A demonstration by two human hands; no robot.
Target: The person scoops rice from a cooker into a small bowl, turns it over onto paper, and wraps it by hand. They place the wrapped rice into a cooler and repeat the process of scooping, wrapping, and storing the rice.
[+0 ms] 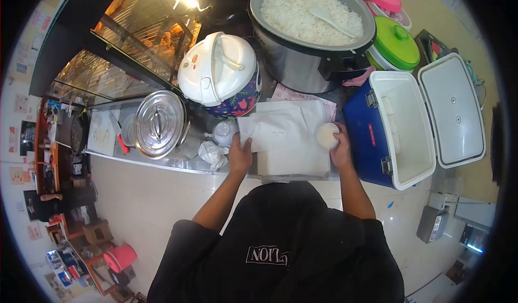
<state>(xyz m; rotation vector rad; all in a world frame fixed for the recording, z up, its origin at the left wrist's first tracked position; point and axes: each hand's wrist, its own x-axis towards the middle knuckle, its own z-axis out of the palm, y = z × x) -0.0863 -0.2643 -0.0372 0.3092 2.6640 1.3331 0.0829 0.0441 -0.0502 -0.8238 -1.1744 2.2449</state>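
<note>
My left hand [240, 153] pinches the left edge of a white paper sheet [278, 130], which lies on a stack of wrapping paper [294, 164] in front of me. In my right hand [341, 147] is a small round cup [327, 136], its top showing a pale, rice-like fill. The cup is over the right side of the papers. Behind them stands a large rice cooker [291, 66], uncovered and full of white rice [294, 12]. A white rice paddle [330, 21] rests on the rice.
Left are a flower-patterned rice cooker [234, 101], lidded steel pot [159, 124], crumpled plastic bag [213, 155] and red-handled knife [122, 143]. Right stands an open blue cooler box [367, 136] beside a green-lidded container [396, 41]. A lit glass display case [145, 39] is back left.
</note>
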